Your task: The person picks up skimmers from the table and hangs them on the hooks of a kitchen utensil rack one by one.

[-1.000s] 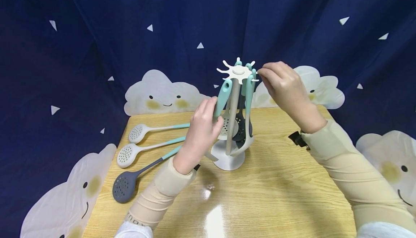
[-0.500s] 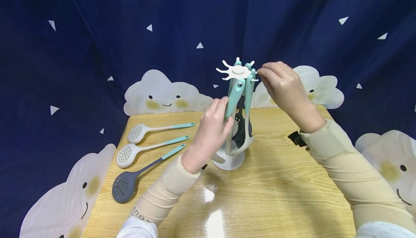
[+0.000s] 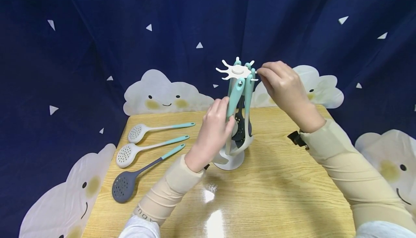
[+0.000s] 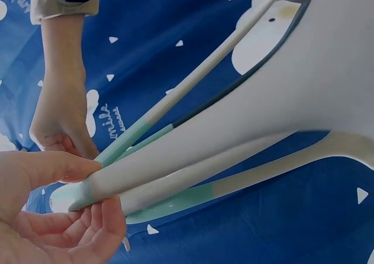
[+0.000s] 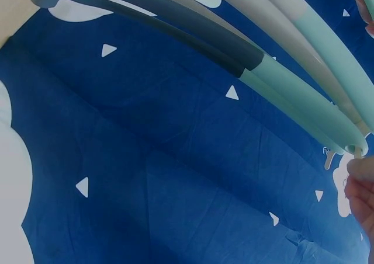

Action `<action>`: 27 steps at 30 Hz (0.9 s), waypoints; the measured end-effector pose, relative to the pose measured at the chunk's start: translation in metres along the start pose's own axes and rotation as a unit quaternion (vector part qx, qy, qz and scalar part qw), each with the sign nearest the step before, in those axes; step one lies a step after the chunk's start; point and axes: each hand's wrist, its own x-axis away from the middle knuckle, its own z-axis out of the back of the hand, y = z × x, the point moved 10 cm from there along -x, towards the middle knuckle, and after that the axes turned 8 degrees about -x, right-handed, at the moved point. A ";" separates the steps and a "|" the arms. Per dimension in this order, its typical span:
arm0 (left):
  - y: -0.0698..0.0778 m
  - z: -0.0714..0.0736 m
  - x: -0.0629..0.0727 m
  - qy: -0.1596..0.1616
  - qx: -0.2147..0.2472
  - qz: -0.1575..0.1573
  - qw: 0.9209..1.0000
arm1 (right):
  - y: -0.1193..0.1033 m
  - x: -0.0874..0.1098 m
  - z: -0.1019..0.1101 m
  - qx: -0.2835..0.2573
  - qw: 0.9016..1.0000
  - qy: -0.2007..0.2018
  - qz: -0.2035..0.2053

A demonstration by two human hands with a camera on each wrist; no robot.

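My left hand grips the teal handle of a pale spatula, hanging nearly upright beside a white utensil rack. A white hook tip shows in the hole at the handle's top. In the left wrist view the spatula's broad pale head fills the right side, the thumb and fingers pinching its handle. My right hand pinches the tip of a rack hook on the right; the right wrist view shows this at its edge. A pale ladle and dark perforated utensils hang from other hooks.
On the wooden table, left of the rack, lie a small white skimmer, another white skimmer and a dark grey skimmer, handles toward the rack. A navy curtain with clouds stands behind.
My left hand has moved right and brought the spatula's handle hole from left of the rack onto a front hook. The right hand stays at its hook.
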 end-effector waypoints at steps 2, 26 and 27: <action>-0.001 -0.002 0.000 -0.002 0.001 0.002 1.000 | 0.000 0.000 0.000 -0.004 1.000 0.003 0.001; -0.006 -0.020 -0.001 0.016 0.003 0.015 1.000 | -0.001 0.000 0.003 -0.017 0.999 0.030 0.000; -0.006 -0.020 -0.001 0.019 0.003 0.015 1.000 | -0.002 0.000 0.003 -0.016 0.999 0.030 0.000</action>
